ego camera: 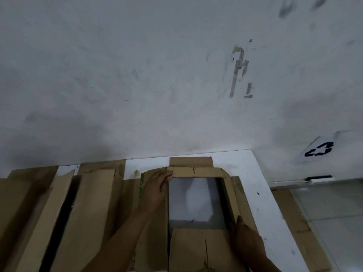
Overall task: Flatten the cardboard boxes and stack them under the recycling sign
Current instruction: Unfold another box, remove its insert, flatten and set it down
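Note:
An open brown cardboard box (198, 171) stands on the white table (253, 173), and the tabletop shows through its open middle. My left hand (157, 187) grips the box's left wall near the far corner, fingers curled over the edge. My right hand (245, 234) holds the right wall near the front corner, thumb up against the cardboard. A near flap (198, 248) lies flat toward me. The recycling sign (318, 152), a white sheet with a black arrow symbol, hangs low on the wall at the right.
Several long cardboard boxes (92, 205) lie side by side on the table's left half, up against the scuffed wall (157, 75). Flat cardboard (290, 213) lies on the tiled floor to the right of the table, below the sign.

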